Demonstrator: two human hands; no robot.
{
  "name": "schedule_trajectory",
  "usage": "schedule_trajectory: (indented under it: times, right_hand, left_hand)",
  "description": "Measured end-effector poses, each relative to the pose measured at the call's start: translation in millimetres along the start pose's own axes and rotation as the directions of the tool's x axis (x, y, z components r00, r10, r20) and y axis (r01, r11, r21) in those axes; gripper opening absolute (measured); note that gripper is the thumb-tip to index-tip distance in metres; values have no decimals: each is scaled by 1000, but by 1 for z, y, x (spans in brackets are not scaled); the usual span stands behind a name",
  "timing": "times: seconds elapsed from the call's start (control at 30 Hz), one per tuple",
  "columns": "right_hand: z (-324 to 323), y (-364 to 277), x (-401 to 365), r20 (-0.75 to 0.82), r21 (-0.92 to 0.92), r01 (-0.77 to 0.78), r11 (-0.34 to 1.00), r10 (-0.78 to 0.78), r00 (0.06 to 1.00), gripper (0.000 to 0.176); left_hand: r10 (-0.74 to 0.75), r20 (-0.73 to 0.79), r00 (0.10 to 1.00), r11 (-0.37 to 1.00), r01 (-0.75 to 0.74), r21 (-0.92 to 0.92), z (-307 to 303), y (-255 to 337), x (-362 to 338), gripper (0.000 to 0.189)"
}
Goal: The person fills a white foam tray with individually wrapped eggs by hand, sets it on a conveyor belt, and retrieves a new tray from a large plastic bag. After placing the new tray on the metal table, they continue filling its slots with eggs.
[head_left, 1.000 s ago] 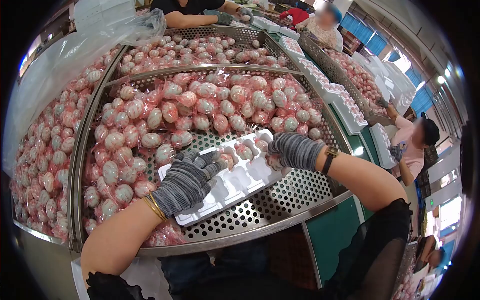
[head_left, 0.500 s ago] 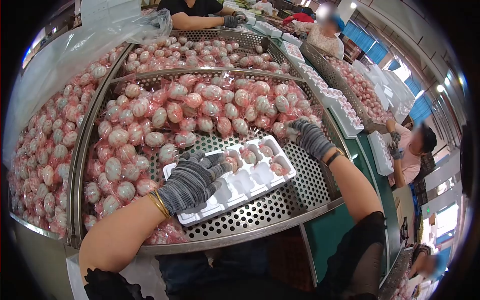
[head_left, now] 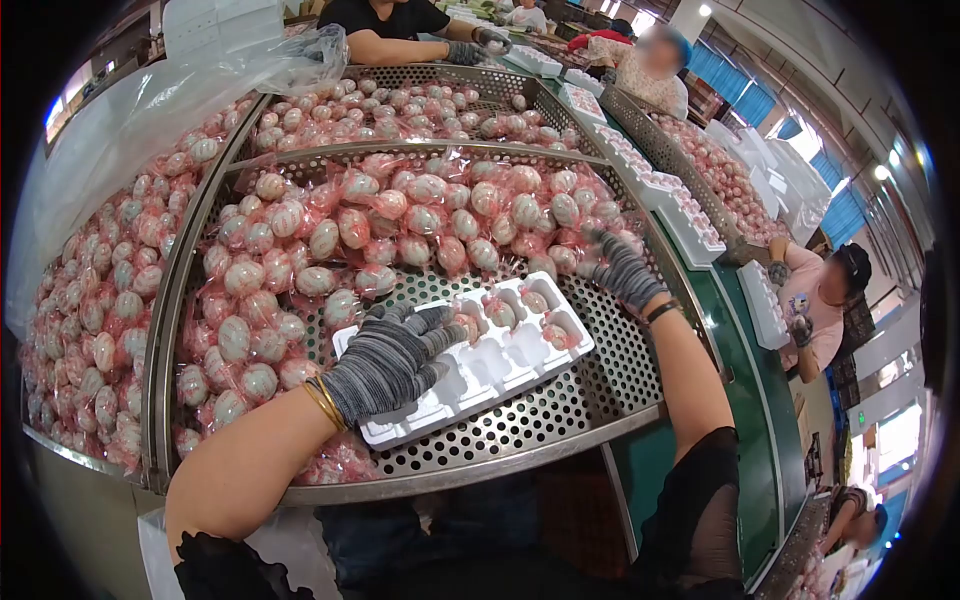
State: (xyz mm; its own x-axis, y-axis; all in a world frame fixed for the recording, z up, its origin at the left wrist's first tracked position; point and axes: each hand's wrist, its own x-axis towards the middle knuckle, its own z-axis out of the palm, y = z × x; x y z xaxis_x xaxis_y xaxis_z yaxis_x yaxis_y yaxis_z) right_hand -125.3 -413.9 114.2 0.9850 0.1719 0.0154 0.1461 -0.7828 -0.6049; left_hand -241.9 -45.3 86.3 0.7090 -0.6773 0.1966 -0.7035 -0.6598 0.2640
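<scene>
A white foam tray point(head_left: 480, 385) with rows of cups lies tilted on the perforated metal. Several eggs in clear-and-pink wrappers, such as one wrapped egg point(head_left: 535, 302), sit in cups at its right end; cups in the near row are bare. My left hand point(head_left: 388, 362), in a grey knit glove, rests spread over the tray's left part, its palm side hidden. To the right of the tray, my gloved right hand point(head_left: 630, 272) reaches to the edge of the wrapped egg pile point(head_left: 440, 205). Its fingers look apart, the tips slightly blurred, with an egg point(head_left: 563, 260) close beside them.
Metal dividers point(head_left: 165, 330) separate this bin from more wrapped eggs point(head_left: 95, 320) at left and behind. Filled trays point(head_left: 690, 235) line a green conveyor point(head_left: 735, 350) at right. Co-workers stand across and along it. Clear plastic sheeting point(head_left: 120, 150) hangs at far left.
My right hand has shifted slightly at the pile, its fingers drawn a little away from the egg beside them. My left hand stays on the tray. The view has moved slightly.
</scene>
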Motion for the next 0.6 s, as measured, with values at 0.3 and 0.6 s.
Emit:
schedule_trajectory:
  times: [0.3, 0.6]
  right_hand:
    - [50, 11, 9, 69, -551, 224, 804, -224, 972, 47]
    - [72, 63, 46, -27, 173, 161, 972, -158, 987, 40]
  left_hand:
    - [-12, -5, 1000, 1000, 12, -4, 2, -1, 1, 45]
    - [9, -15, 1000, 1000, -10, -21, 1, -2, 2, 46]
